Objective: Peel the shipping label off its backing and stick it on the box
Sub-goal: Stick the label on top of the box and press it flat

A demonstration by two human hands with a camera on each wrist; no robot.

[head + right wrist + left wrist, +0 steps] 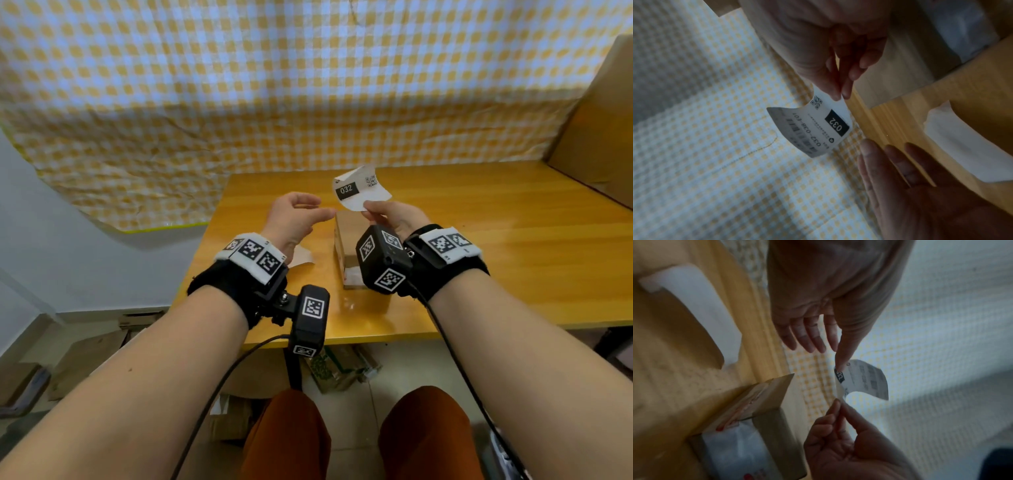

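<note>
The white shipping label (359, 190), printed "032" with a barcode, curls in the air above the small brown cardboard box (346, 240). My right hand (368, 209) pinches its lower corner between thumb and forefinger (845, 91). The label (818, 128) hangs free of its backing. My left hand (318, 209) hovers open just left of it, fingers straight (809, 340). One fingertip comes close to the label's edge (859, 379); I cannot tell whether it touches. The blank white backing (302, 256) lies on the table under my left wrist. The box (766, 400) stands below both hands.
The yellow wooden table (496, 240) has bare room to the right of the box. A large cardboard box (603, 130) stands at its far right. A yellow checked cloth (274, 85) hangs behind. Cardboard scraps lie on the floor under the table's front edge.
</note>
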